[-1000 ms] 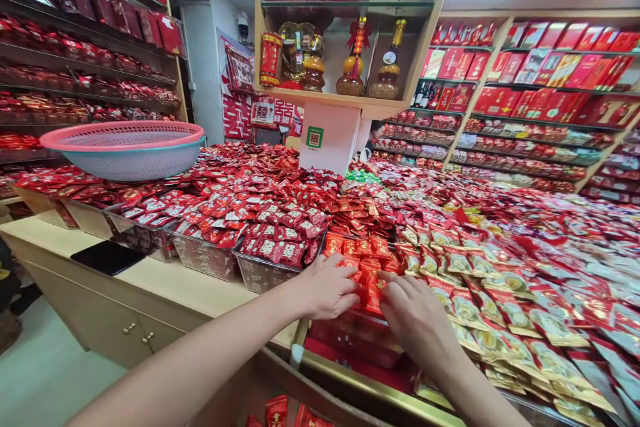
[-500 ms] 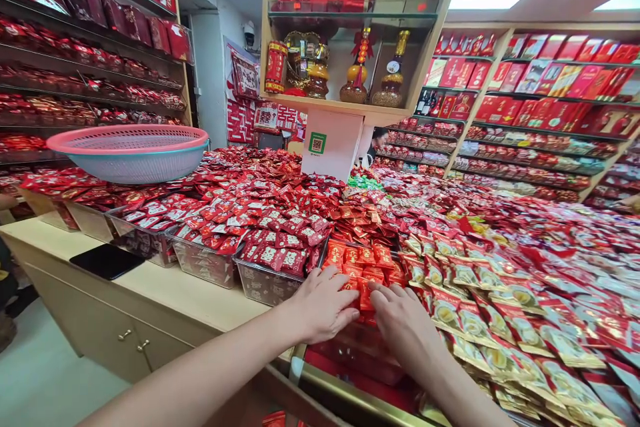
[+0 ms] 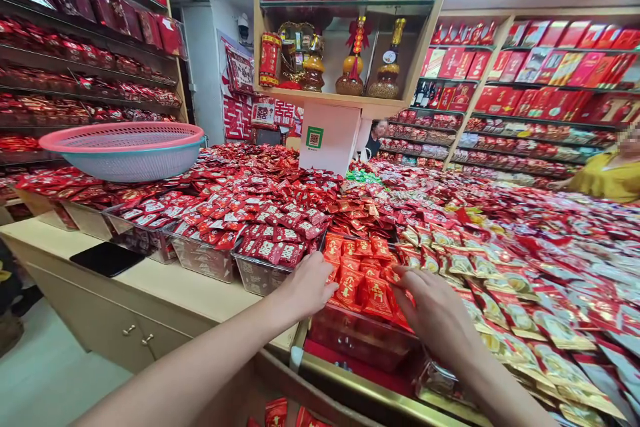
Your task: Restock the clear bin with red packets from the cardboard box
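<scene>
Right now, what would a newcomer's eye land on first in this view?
Probably the mass of shiny packets, mostly red, filling the middle and right. Next, the pink basket over a blue basket at left, then the left hand and right hand at front center, flanking bright red packets in a clear bin.

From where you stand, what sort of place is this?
Probably a sweets or wedding-goods shop: small red packets fill open bins, wall shelves hold rows of red boxes, and a QR code sign hangs centrally.
</scene>
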Tool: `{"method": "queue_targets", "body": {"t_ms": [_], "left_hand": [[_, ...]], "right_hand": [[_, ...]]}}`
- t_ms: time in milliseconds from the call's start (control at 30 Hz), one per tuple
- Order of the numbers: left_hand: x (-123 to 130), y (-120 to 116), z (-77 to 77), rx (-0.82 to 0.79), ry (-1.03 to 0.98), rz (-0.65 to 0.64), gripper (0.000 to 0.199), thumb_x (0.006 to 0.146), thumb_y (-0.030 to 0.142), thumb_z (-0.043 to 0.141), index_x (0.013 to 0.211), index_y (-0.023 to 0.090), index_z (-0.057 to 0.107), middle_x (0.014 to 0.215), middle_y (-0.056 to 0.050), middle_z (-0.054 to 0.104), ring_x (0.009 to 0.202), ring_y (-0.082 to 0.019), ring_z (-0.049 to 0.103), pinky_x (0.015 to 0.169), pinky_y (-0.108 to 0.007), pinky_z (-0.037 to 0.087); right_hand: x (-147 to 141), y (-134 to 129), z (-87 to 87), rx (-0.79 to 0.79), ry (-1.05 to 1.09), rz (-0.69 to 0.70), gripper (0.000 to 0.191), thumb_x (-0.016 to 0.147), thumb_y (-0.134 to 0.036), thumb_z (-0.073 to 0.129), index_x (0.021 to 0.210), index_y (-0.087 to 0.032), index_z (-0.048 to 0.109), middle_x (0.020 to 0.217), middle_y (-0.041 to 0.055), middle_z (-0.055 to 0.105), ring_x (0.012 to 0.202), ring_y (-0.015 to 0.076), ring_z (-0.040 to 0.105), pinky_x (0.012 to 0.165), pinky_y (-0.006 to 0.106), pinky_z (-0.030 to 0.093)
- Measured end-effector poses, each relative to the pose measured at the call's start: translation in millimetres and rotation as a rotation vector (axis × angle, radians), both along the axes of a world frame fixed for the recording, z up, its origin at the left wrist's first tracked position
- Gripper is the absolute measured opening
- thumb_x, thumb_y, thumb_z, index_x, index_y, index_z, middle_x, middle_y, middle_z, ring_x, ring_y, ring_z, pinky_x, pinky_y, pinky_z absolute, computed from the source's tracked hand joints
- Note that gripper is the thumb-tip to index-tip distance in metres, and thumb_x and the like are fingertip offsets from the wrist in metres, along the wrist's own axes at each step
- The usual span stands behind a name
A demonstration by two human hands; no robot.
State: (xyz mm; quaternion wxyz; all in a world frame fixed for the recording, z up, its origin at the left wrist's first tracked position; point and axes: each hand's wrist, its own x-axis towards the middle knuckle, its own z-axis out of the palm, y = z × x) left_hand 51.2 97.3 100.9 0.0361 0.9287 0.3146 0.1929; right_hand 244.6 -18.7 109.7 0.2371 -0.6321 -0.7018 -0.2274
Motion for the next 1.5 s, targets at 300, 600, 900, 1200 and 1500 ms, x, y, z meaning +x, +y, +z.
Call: {"method": "queue_targets", "body": {"t_ms": [300,600,900,1200,1500], "left_hand": [[3.0,5.3,10.5,0.030,0.018,-0.082,0.017,0.075,0.031,0.055,0.084,0.019,0.062,0.087,-0.005,0.055,0.084,-0.019,0.050,0.075,-0.032,0.041],[31.6,-0.7,12.8,0.218,0.199,-0.321,0.018,0.077,0.032,0.051,0.086,0.024,0.064,0.090,-0.006,0.058,0.087,-0.024,0.047,0.074,-0.037,0.040],[34.6,3.0,27.1,0.117,0.377,-0.266,0.030,0.064,0.043,0.065,0.084,0.021,0.063,0.088,-0.008,0.061,0.091,-0.028,0.048,0.070,-0.035,0.041],[30.2,15.7,20.2,0.033,0.309,-0.278,0.028,0.060,0.034,0.067,0.083,0.020,0.062,0.093,-0.004,0.061,0.089,-0.024,0.052,0.072,-0.030,0.040],[21.5,14.5,16.8,-0.019,0.230,-0.292,0.027,0.066,0.035,0.063,0.089,0.022,0.061,0.096,-0.004,0.062,0.094,-0.022,0.052,0.080,-0.030,0.037]], "right_hand": [[-10.1,4.9,-10.3,0.027,-0.041,0.032,0.009,0.080,-0.012,0.047,0.074,-0.016,0.052,0.096,0.0047,0.064,0.078,0.0184,0.057,0.069,0.031,0.040],[-1.0,0.0,-7.2,0.059,-0.046,0.011,0.008,0.080,-0.015,0.048,0.072,-0.017,0.051,0.095,0.0069,0.064,0.078,0.0201,0.057,0.069,0.032,0.042],[-15.0,8.4,-9.9,-0.031,-0.047,0.026,0.009,0.080,-0.013,0.047,0.074,-0.016,0.053,0.094,0.0045,0.065,0.076,0.0187,0.056,0.069,0.032,0.041],[-33.1,19.2,-14.9,-0.148,-0.078,0.004,0.012,0.081,-0.013,0.045,0.078,-0.016,0.055,0.107,0.0051,0.061,0.082,0.0213,0.053,0.072,0.035,0.040],[-32.9,21.1,-14.5,-0.264,-0.052,0.031,0.020,0.083,-0.034,0.047,0.073,-0.019,0.055,0.100,0.0008,0.063,0.083,0.0208,0.050,0.072,0.033,0.038]]}}
